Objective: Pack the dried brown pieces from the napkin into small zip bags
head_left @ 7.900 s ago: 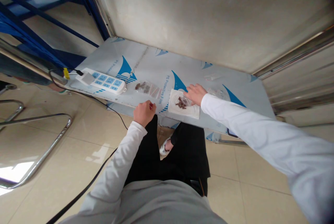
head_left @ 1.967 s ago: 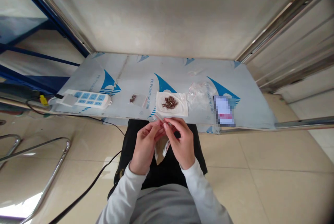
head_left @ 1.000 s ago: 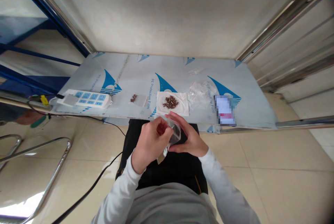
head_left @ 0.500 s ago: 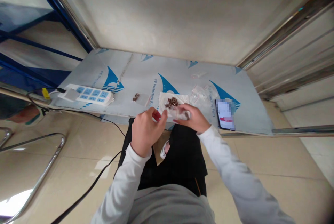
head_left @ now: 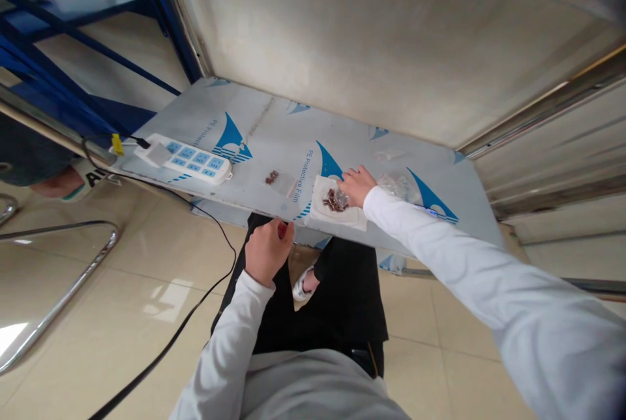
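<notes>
My right hand (head_left: pixel 358 185) reaches over a white square tray (head_left: pixel 352 219) at the table's near edge, fingers closed on a small clear plastic bag (head_left: pixel 341 197). Under and beside that bag lies a pile of small brown metallic pieces (head_left: pixel 333 203) in the tray's round hollow. My left hand (head_left: pixel 268 252) is curled closed just off the table edge, above my lap; whatever its fingers may hold is hidden. To the left of the tray rests another clear bag (head_left: pixel 281 182) with several brown pieces (head_left: pixel 272 177) at its left end.
A white power strip (head_left: pixel 195 162) with a plugged-in adapter lies on the left of the film-covered table (head_left: pixel 293 126). Crumpled clear bags (head_left: pixel 398 186) lie behind my right forearm. A black cable (head_left: pixel 171 342) hangs at left. Another person's arm (head_left: pixel 61 184) shows at far left.
My right hand has moved from the near edge up and forward over the tray with the clear bag. My left hand has drawn slightly back and curled tighter. My right sleeve now mostly covers the phone.
</notes>
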`<state>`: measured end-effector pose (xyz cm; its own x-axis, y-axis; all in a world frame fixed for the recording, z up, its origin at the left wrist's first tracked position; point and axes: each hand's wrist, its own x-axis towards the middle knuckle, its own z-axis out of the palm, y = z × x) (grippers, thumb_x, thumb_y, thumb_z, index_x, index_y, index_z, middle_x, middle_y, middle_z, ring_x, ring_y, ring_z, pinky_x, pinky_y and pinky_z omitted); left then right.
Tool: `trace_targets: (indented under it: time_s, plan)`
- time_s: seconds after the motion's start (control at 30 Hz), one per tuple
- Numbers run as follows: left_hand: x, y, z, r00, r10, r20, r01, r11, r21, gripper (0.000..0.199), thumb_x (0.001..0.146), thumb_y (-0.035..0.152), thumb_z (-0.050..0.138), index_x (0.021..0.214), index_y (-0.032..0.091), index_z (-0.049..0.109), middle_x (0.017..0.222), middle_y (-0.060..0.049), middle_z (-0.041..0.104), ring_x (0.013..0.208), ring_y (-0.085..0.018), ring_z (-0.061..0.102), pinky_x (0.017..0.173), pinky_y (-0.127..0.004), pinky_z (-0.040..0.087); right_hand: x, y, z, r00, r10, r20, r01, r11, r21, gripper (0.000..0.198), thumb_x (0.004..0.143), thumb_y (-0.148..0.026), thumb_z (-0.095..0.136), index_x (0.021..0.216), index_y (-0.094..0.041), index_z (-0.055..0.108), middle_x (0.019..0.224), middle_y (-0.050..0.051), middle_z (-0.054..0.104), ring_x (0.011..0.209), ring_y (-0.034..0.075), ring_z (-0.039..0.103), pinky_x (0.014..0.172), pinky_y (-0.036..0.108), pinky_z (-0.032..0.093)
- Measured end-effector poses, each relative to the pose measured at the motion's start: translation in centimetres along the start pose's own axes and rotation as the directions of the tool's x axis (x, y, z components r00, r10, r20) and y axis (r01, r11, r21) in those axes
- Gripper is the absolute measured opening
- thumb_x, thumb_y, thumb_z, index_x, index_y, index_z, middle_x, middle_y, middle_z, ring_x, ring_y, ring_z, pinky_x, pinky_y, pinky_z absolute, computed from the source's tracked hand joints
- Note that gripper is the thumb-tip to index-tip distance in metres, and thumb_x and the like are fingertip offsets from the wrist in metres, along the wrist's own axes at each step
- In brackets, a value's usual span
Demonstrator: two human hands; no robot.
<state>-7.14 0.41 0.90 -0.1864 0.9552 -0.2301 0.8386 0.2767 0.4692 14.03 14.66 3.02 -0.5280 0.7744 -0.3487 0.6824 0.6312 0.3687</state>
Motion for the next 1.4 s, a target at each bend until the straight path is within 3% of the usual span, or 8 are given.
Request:
trace_targets:
  time_s: [0.3,0.43,0.7,0.87,0.97,1.07,1.17,1.4]
  plan:
    - [1.9,-1.3,1.5,0.991,0.035,-0.125,-0.042,0.998,-0.054,0.030,0.090,0.042,0.045,0.082,0.020,0.064,0.082,-0.007,0.072,0.076,-0.022,0.067,0.063,-0.028,0.040,-0.6,0.5,-0.9,0.998,0.019,-0.067,-0.022,0.999,-0.043,0.033,0.074,-0.017,0.064,0.107,-0.014,0.063,0.109,0.017,0.064,0.105,0.030,0.051,0.085,0.041,0.033]
    - [5.5,-1.1,2.0,0.965,0.100,-0.243,-0.127,0.987,-0.100,0.026,0.092,0.036,0.045,0.097,0.019,0.064,0.096,-0.007,0.070,0.078,-0.018,0.065,0.070,-0.026,0.043,-2.5,4.0,1.0,0.963,0.236,-0.133,-0.219,0.967,0.130,0.043,0.074,-0.034,0.070,0.111,-0.015,0.060,0.108,0.016,0.064,0.102,0.031,0.053,0.083,0.042,0.036]
    - [11.1,0.5,2.8,0.974,0.185,-0.133,-0.178,0.982,0.068,0.027,0.085,0.034,0.057,0.101,0.016,0.070,0.107,-0.016,0.067,0.098,-0.031,0.063,0.079,-0.035,0.046,-7.4,7.8,8.1,0.789,0.607,-0.092,-0.527,0.747,0.405,0.087,0.067,-0.058,0.070,0.135,-0.010,0.044,0.132,0.024,0.051,0.127,0.041,0.039,0.095,0.052,0.035]
    - [11.4,1.3,2.4,0.983,0.149,-0.110,-0.138,0.985,0.107,0.025,0.085,0.023,0.050,0.086,0.010,0.072,0.097,-0.022,0.069,0.095,-0.035,0.065,0.079,-0.040,0.046,-11.4,2.4,7.1,0.558,0.727,-0.399,-0.309,0.628,0.714,0.054,0.081,-0.041,0.063,0.127,-0.014,0.052,0.131,0.018,0.053,0.131,0.034,0.039,0.104,0.049,0.034]
    - [10.0,1.9,1.5,0.980,0.137,-0.143,-0.124,0.988,0.096,0.029,0.088,0.024,0.046,0.092,0.011,0.071,0.098,-0.020,0.071,0.095,-0.031,0.067,0.081,-0.036,0.047,-13.4,-3.4,5.0,0.431,0.819,-0.378,-0.095,0.458,0.884,0.028,0.087,-0.034,0.056,0.110,-0.019,0.062,0.112,0.012,0.064,0.110,0.026,0.056,0.097,0.043,0.043]
    - [6.2,3.1,1.0,0.970,0.157,-0.184,-0.162,0.987,-0.010,0.038,0.094,0.035,0.038,0.102,0.014,0.068,0.092,-0.012,0.074,0.089,-0.022,0.070,0.079,-0.029,0.049,-13.7,-8.9,2.8,0.514,0.838,-0.183,0.115,0.144,0.983,0.019,0.090,-0.033,0.053,0.099,-0.022,0.066,0.097,0.007,0.069,0.088,0.021,0.064,0.080,0.035,0.052]
    - [1.1,4.8,1.1,0.975,0.134,-0.178,-0.209,0.823,-0.528,0.038,0.088,0.046,0.050,0.096,0.014,0.069,0.085,-0.009,0.075,0.078,-0.020,0.072,0.072,-0.027,0.053,-12.5,-11.9,0.9,0.558,0.828,-0.063,0.239,-0.088,0.967,0.020,0.090,-0.035,0.055,0.101,-0.022,0.066,0.098,0.007,0.070,0.083,0.019,0.065,0.071,0.031,0.053]
    - [-5.1,7.0,1.7,0.969,0.224,0.099,-0.067,0.632,-0.772,0.026,0.079,0.037,0.064,0.088,0.015,0.074,0.084,-0.005,0.076,0.078,-0.020,0.072,0.071,-0.026,0.056,-12.9,-13.1,-0.9,0.562,0.827,0.002,0.256,-0.176,0.951,0.015,0.087,-0.034,0.061,0.087,-0.022,0.070,0.085,0.005,0.070,0.075,0.018,0.066,0.065,0.029,0.053]
